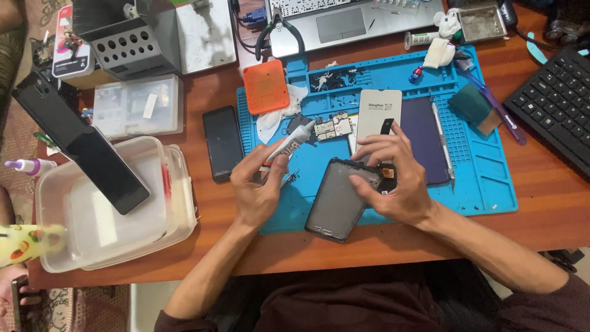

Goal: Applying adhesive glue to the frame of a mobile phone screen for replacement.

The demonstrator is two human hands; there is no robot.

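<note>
The right hand (393,178) hides the phone frame's (341,200) upper corner; the keyboard (553,104) beside the blue mat (491,178) is cut off.

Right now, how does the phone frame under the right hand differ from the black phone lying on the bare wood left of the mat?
The phone frame lies tilted on the blue mat; the black phone lies nearly straight on the wooden table. The frame shows a dull grey inner face with a dark rim; the phone shows a glossy black face. The right hand touches the frame; nothing touches the phone. Both are flat, phone-sized rectangles.
</note>
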